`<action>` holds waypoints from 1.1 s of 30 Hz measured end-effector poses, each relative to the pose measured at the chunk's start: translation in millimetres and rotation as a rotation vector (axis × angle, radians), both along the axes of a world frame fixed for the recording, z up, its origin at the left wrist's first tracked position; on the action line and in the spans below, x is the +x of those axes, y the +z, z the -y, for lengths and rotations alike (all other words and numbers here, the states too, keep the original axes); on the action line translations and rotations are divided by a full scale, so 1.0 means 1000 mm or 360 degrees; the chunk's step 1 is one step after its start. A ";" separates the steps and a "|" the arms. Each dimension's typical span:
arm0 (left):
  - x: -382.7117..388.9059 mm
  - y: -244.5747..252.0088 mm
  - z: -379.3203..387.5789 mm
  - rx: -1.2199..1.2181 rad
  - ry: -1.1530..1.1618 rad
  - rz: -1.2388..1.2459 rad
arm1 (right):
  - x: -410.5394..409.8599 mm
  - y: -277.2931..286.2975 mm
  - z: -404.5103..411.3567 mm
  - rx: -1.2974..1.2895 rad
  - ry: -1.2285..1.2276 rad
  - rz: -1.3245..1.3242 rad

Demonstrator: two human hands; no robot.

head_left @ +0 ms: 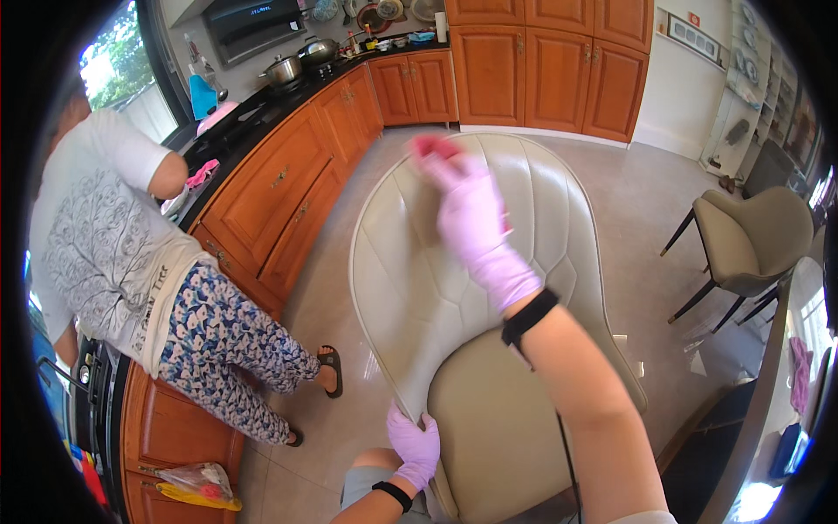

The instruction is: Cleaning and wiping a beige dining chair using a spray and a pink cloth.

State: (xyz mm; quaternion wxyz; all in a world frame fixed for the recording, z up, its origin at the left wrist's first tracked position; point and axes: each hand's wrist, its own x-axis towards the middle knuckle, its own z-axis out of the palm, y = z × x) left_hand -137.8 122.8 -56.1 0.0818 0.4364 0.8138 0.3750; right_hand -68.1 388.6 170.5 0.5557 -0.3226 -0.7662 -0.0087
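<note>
A padded chair (419,262) in light beige leather, with a stitched backrest and a smooth seat (501,426), stands right in front of me. My right hand (471,216), in a pink glove, has a red cloth (435,149) in its fingers near the top of the backrest. Motion blurs the cloth, and I cannot tell whether it touches the leather. Lower down, my gloved left hand (414,445) grips the left edge of the chair where backrest and seat meet.
To the left, a person (118,242) stands at the black counter (255,124) over wooden cabinets (275,190). Another chair (753,242) is at the right, by a table edge (759,386) with a pink cloth (800,376). Plastic bags (200,485) hang from a cabinet at the lower left.
</note>
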 end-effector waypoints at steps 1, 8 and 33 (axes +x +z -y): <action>0.001 0.001 -0.003 0.0018 -0.0005 0.0004 | -0.015 -0.009 0.018 -0.0064 -0.0016 0.0146; 0.002 0.002 0.006 -0.0030 0.0030 -0.0024 | -0.010 -0.037 0.047 -0.0148 0.0494 0.0334; -0.003 -0.003 0.037 -0.0082 0.0147 -0.0026 | 0.022 -0.172 0.229 -0.0835 0.0578 0.0541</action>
